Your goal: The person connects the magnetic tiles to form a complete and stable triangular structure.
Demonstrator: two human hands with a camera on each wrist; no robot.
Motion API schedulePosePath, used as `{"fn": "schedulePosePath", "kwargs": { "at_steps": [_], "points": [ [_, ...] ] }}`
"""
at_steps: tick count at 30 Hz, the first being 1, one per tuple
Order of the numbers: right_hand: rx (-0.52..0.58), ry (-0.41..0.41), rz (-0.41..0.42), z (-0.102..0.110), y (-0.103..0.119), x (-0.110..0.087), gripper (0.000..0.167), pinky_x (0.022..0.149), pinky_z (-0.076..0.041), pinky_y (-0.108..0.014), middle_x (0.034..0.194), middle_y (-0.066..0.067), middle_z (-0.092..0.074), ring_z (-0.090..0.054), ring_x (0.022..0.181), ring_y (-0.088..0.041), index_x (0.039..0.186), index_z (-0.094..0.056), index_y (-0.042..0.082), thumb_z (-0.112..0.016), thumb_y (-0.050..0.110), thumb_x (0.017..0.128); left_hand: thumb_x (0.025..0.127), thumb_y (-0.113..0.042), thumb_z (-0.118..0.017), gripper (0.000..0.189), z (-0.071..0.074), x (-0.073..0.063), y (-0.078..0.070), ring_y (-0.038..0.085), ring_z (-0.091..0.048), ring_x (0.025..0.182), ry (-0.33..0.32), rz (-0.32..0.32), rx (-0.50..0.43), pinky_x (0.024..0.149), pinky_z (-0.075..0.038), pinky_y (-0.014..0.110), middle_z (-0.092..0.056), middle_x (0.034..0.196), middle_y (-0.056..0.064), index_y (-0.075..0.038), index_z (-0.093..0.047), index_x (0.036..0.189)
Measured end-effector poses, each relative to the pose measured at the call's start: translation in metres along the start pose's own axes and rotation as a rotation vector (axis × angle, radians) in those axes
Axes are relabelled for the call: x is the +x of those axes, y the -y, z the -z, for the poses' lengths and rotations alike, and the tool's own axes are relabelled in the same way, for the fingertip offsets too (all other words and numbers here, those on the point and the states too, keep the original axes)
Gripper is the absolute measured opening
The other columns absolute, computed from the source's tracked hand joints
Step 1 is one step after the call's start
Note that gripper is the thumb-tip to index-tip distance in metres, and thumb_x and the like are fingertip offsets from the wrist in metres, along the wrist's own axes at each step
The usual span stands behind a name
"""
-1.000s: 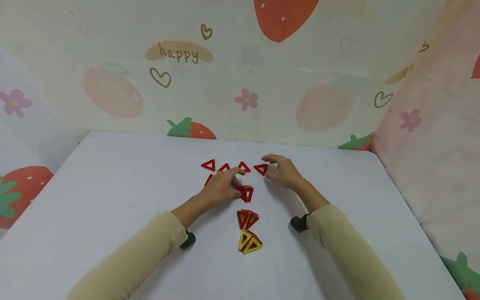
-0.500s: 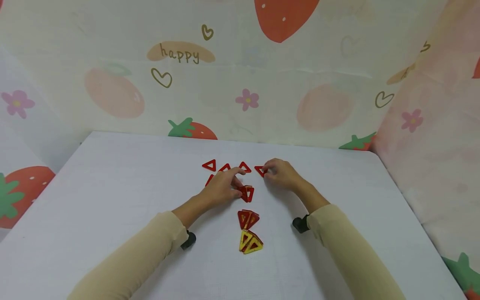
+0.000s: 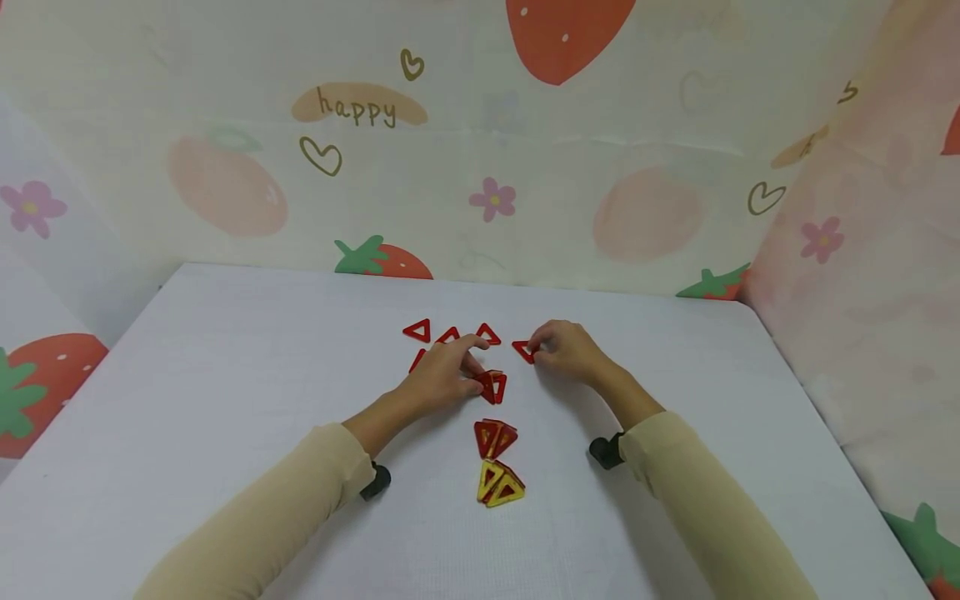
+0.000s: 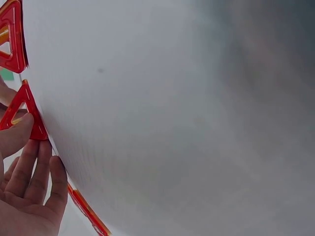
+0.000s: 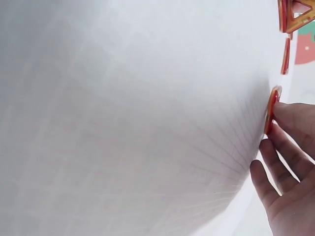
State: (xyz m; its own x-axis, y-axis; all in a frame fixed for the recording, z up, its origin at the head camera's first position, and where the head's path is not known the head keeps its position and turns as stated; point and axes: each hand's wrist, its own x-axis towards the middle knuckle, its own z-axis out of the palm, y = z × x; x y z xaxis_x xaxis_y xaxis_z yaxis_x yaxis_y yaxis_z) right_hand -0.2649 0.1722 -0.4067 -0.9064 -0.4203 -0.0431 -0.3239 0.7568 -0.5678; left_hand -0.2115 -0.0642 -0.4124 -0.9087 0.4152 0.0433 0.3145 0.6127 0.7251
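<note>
In the middle of the head view, the left hand [image 3: 442, 379] pinched a red cluster [image 3: 489, 387] between thumb and fingers, seemingly to steady it. Right of there, the right hand [image 3: 567, 350] pinched a tile [image 3: 522, 353] near its edge, probably because so thin a piece offered little grip. Below lay a second cluster [image 3: 495, 438] and a yellow one [image 3: 498, 487]. The white table [image 3: 262, 375] spread beneath a strawberry-print wall [image 3: 540, 125] across the top.
</note>
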Motion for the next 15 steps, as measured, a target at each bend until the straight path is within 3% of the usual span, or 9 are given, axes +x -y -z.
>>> {"fn": "schedulePosePath", "kwargs": {
  "at_steps": [8, 15],
  "points": [
    [0.005, -0.005, 0.017, 0.0000, -0.0015, -0.0024, 0.012, 0.099, -0.046, -0.047, 0.105, -0.011, -0.069, -0.059, 0.104, -0.028, 0.100, -0.073, 0.003, -0.073, 0.005, 0.088, 0.085, -0.003, -0.077, 0.054, 0.0006, -0.0006, -0.0011, 0.021, -0.067, 0.101, 0.003, 0.008, -0.016, 0.097, -0.051, 0.040, -0.074, 0.100, 0.006, -0.006, -0.054, 0.134],
    [0.001, 0.027, 0.002, -0.0001, 0.0010, -0.0035, 0.041, 0.102, -0.047, -0.047, 0.119, -0.014, -0.066, -0.058, 0.111, -0.029, 0.126, -0.064, 0.002, -0.075, 0.008, 0.087, 0.085, -0.003, -0.077, 0.053, 0.0007, -0.0007, -0.0014, 0.021, -0.067, 0.101, 0.002, 0.010, -0.007, 0.097, -0.051, 0.040, -0.073, 0.100, 0.006, -0.006, -0.054, 0.134]
  ]
}}
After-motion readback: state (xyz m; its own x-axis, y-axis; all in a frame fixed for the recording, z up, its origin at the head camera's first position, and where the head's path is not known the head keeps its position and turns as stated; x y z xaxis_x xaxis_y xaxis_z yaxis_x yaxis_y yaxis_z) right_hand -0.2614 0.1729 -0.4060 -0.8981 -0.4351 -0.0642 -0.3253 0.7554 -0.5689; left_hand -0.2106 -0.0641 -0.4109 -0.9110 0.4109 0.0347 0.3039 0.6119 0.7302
